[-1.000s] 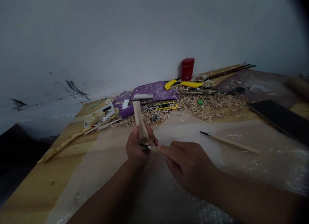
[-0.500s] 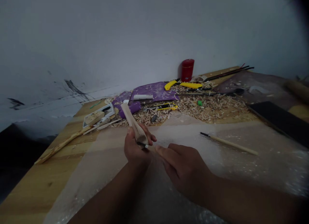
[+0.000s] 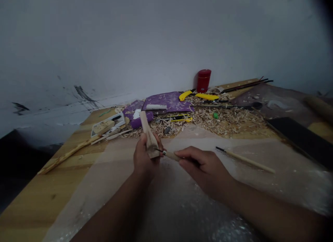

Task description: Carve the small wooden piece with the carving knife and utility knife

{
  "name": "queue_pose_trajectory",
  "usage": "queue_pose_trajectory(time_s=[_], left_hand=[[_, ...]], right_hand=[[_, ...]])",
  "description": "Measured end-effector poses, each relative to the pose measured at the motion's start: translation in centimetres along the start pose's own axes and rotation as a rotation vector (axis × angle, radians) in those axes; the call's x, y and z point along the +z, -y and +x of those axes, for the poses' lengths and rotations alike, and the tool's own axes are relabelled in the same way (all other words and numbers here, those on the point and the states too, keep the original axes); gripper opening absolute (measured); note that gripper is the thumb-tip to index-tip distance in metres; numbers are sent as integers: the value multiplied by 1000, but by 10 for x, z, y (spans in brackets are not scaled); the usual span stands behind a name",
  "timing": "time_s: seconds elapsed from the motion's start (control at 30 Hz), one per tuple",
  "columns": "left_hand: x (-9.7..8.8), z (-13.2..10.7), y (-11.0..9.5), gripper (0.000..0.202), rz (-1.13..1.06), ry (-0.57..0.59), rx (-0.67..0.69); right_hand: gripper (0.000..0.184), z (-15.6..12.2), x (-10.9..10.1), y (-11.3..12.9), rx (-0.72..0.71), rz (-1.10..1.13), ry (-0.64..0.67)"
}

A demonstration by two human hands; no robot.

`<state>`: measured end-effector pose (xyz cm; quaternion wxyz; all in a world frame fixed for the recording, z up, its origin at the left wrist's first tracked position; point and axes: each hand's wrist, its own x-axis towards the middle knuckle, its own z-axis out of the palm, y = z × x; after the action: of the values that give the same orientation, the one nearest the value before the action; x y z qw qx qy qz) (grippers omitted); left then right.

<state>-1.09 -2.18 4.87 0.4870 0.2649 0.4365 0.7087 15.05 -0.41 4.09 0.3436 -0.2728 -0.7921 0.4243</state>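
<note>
A pale carved piece of wood (image 3: pixel 148 132), narrow at the far end and wider toward me, is gripped in my left hand (image 3: pixel 142 162). Its shape resembles a spoon or small handle blank, but the exact kind is unclear. My right hand (image 3: pixel 205 165) is closed around the wooden handle of a carving tool (image 3: pixel 171 155). The tool's thin dark tip meets the wide near end of the wood. To the right, a second carving tool (image 3: pixel 248 161) with a dark tip and a long wooden handle lies on the plastic sheet (image 3: pixel 125 207).
Wood shavings (image 3: pixel 221 122) cover the back of the table (image 3: pixel 39 200). Among them lie a yellow utility knife (image 3: pixel 182 118), other yellow-handled tools (image 3: pixel 207 96) and purple sandpaper (image 3: pixel 169 98). A red canister (image 3: pixel 203 81) stands by the wall. A black board (image 3: pixel 299 138) lies right; a white tray (image 3: pixel 122 120) left.
The wood's far end has swung slightly right and its wide end has tipped into view. My right hand has shifted a little, and the tool's tip now shows against the wood.
</note>
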Motion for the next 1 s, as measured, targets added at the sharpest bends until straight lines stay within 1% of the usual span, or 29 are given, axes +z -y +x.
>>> queue_pose_trajectory(time_s=[0.07,0.13,0.17,0.23,0.27,0.33,0.37,0.43,0.5,0.6,0.67,0.73,0.8,0.83,0.87,0.93,1.0], left_hand=[[-3,3,1,31,51,-2,-86],[-7,6,4,34,175,-15,-160],[-9,7,6,36,272,-39,-170],[-14,10,7,40,569,9,-140],[-16,12,7,40,728,33,-65],[-21,17,3,34,1100,51,163],[-23,20,1,32,1291,41,267],[-27,27,-3,31,1598,12,365],[-31,33,-5,32,1764,24,415],[-33,35,-4,34,1783,94,451],[-31,33,-3,35,1720,159,471],[-28,29,-4,32,1591,264,448],[-25,25,-5,28,1389,370,342],[-25,23,-5,26,1279,388,276],[-24,21,-6,25,1179,373,217],[-24,19,-7,23,1018,282,139],[-25,18,-8,20,862,206,105]], right_hand=[[20,6,-7,-7,27,4,-1],[25,13,-13,-15,58,-3,-6],[25,17,-14,-20,75,-8,-15],[23,24,-16,-28,92,-16,-64],[21,27,-17,-32,92,-21,-99],[18,31,-17,-39,85,-40,-168],[16,32,-17,-42,81,-51,-199],[11,33,-18,-46,69,-75,-240],[7,33,-19,-49,47,-107,-274],[8,33,-20,-50,-16,-160,-312],[14,34,-22,-50,-69,-192,-333],[22,34,-23,-50,-143,-248,-327],[26,34,-24,-51,-211,-293,-229],[28,34,-23,-50,-234,-303,-154],[29,33,-22,-49,-241,-305,-77],[29,30,-18,-45,-206,-292,46],[27,27,-14,-39,-148,-264,99]])
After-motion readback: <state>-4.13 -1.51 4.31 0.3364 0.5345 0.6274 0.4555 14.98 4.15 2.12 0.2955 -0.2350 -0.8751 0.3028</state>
